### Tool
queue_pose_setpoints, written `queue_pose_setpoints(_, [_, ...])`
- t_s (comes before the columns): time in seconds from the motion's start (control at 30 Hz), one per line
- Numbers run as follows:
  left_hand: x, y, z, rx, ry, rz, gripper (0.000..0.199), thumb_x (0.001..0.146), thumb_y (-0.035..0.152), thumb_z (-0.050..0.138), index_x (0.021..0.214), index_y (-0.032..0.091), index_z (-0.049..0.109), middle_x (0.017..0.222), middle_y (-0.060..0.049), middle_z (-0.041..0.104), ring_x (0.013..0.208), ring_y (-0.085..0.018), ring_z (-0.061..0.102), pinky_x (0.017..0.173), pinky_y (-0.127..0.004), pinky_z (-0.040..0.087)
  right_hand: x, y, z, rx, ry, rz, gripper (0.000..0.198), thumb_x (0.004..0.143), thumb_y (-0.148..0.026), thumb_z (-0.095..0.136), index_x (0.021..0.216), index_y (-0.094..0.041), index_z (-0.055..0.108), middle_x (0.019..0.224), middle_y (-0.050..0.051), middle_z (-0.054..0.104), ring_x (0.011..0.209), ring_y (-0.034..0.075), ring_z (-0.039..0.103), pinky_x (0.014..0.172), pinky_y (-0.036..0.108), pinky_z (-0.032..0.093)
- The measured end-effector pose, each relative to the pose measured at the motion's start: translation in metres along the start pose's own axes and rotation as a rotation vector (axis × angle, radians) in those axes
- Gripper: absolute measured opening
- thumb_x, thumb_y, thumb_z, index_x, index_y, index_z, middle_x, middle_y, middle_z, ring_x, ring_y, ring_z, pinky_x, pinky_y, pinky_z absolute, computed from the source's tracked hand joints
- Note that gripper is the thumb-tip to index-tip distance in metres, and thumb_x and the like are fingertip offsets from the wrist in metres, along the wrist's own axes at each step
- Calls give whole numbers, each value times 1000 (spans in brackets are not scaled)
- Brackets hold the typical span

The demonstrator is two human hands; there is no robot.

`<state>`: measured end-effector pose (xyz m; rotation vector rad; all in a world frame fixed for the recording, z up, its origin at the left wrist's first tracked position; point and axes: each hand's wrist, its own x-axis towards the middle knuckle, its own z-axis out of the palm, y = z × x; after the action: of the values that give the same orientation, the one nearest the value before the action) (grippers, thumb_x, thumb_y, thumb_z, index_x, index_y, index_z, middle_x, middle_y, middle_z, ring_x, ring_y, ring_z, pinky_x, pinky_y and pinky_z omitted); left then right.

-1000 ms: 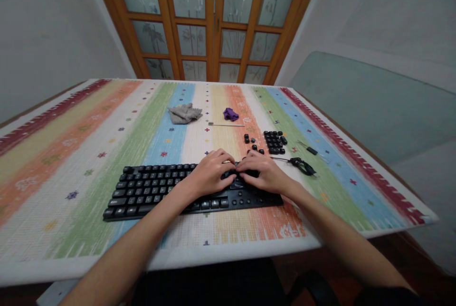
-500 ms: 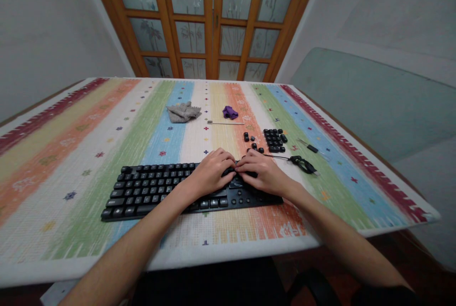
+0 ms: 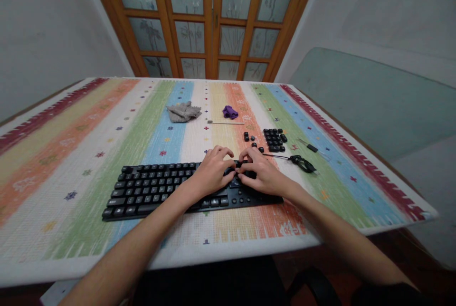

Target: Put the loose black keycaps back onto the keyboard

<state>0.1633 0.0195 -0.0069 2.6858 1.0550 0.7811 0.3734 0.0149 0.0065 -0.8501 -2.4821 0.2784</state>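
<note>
A black keyboard (image 3: 153,191) lies near the front edge of the table. Both my hands work close together over its upper right part, where some key switches show without caps. My left hand (image 3: 213,169) has its thumb and fingers bent in a pinch, with the fingertips at the keyboard. Facing it, my right hand (image 3: 260,170) is also curled, its thumb and fingertips pressed near the same spot. Whatever small dark thing is between the fingertips is too small to name. Behind the right hand several loose keycaps (image 3: 274,139) sit grouped, and a few others lie apart.
A coiled black cable (image 3: 302,163) and a thin tool with a black handle (image 3: 312,148) lie at the right. Farther back are a toothbrush (image 3: 226,122), a purple cloth (image 3: 230,112) and a grey cloth (image 3: 183,112). A striped tablecloth (image 3: 89,201) covers the table.
The fingers of both hands have arched higher, and the right hand's fingertips have shifted slightly, showing more of the keyboard between the hands. The loose items lie as before.
</note>
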Motion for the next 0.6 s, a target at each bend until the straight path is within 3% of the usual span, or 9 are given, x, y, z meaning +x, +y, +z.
queue_pose_setpoints(0.13, [0, 0, -6, -15, 35, 10, 8, 89, 25, 65, 91, 20, 70, 113, -9, 63, 109, -28, 51, 92, -48, 46, 3, 11, -10, -3, 53, 39, 14, 88, -21, 61, 92, -22, 74, 103, 9, 61, 99, 24, 56, 89, 42, 48])
queue_pose_setpoints(0.3, [1, -5, -19, -39, 116, -15, 8, 91, 22, 60, 89, 19, 67, 107, -7, 64, 106, -25, 52, 92, -46, 45, 17, 64, -32, -138, 182, 254, 17, 85, -25, 59, 95, -21, 72, 96, 7, 71, 92, 25, 60, 87, 41, 45])
queue_pose_setpoints(0.43, [0, -10, -22, -32, 140, -21, 8, 91, 22, 59, 91, 20, 67, 106, -7, 64, 104, -25, 53, 91, -45, 46, 26, 104, -41, -174, 83, 490, 26, 81, -33, 63, 97, -15, 74, 82, 8, 71, 78, 22, 59, 75, 33, 44])
queue_pose_setpoints(0.6, [-1, -14, -21, -12, 134, -20, 8, 91, 21, 59, 90, 19, 67, 105, -7, 65, 103, -25, 53, 89, -44, 46, 34, 120, -37, -111, -17, 510, 24, 78, -34, 66, 91, -17, 77, 72, 4, 70, 69, 18, 60, 64, 28, 40])
